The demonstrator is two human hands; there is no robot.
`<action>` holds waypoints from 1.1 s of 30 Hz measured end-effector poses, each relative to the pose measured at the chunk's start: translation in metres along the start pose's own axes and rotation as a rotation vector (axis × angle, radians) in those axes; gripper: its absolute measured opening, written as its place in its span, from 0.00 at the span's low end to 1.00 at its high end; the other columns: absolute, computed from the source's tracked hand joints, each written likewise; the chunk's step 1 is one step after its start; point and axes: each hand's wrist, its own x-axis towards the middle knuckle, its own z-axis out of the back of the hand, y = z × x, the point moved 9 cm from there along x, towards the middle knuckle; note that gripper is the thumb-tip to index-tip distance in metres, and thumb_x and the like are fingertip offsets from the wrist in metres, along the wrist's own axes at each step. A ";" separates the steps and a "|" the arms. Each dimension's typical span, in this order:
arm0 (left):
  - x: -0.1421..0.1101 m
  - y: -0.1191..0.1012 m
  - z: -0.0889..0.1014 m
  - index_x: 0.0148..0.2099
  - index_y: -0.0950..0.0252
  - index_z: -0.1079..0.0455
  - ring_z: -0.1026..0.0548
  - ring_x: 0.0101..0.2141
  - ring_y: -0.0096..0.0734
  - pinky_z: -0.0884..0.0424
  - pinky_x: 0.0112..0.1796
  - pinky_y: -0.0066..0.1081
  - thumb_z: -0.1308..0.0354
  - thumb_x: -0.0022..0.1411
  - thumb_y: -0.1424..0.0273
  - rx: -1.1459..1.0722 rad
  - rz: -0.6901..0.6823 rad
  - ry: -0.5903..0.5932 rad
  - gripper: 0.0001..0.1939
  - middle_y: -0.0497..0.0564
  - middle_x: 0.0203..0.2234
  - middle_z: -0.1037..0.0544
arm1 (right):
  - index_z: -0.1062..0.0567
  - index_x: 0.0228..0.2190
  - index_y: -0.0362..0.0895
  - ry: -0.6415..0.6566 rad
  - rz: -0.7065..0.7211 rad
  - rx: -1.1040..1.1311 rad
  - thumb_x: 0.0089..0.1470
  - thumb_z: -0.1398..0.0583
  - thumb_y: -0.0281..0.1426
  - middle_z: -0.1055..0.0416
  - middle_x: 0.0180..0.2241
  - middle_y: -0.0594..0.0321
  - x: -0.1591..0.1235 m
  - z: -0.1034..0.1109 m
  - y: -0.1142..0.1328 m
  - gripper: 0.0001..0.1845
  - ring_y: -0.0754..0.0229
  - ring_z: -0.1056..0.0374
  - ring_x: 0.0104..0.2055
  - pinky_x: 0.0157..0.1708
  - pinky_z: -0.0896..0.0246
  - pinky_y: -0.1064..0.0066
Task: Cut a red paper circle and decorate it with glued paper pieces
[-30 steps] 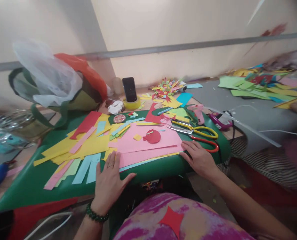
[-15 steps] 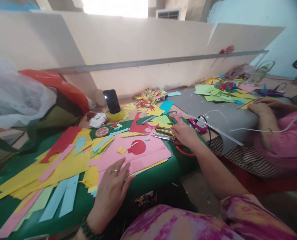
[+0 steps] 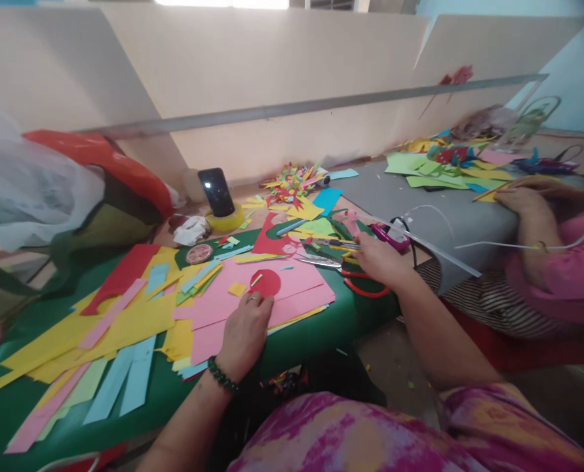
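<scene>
My left hand [image 3: 246, 331] is closed at the lower edge of a round red paper cutout [image 3: 268, 283], its fingertips covering the cutout's small stem. The cutout lies on pink paper sheets [image 3: 292, 305], with a small yellow paper square [image 3: 237, 288] beside it. My right hand [image 3: 381, 263] is closed around the near end of a slim cutter knife [image 3: 333, 243], whose grip is mostly hidden by the fingers. Beneath that hand lie scissors [image 3: 321, 262] with a red handle loop showing. A pink glue gun [image 3: 351, 221] is just beyond the fingers.
Paper strips and yellow sheets [image 3: 144, 321] cover the left of the green mat [image 3: 365, 314]. A phone [image 3: 216, 191] leans on a yellow tape roll [image 3: 227, 219]. Bags [image 3: 124, 177] stand at far left. Another person's hands [image 3: 522, 196] work at right beside a grey surface [image 3: 385, 196].
My left hand has moved from the pink sheets' left edge up to the red cutout. My right hand has left the sheets' right corner, reached the tools and lifted the cutter knife slightly.
</scene>
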 end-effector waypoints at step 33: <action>-0.007 -0.070 -0.025 0.70 0.68 0.49 0.45 0.66 0.50 0.43 0.60 0.52 0.53 0.63 0.45 -0.171 -0.265 -0.071 0.42 0.66 0.66 0.42 | 0.24 0.48 0.49 -0.112 0.057 0.412 0.60 0.45 0.44 0.23 0.40 0.58 -0.136 -0.027 -0.037 0.20 0.53 0.24 0.39 0.39 0.28 0.63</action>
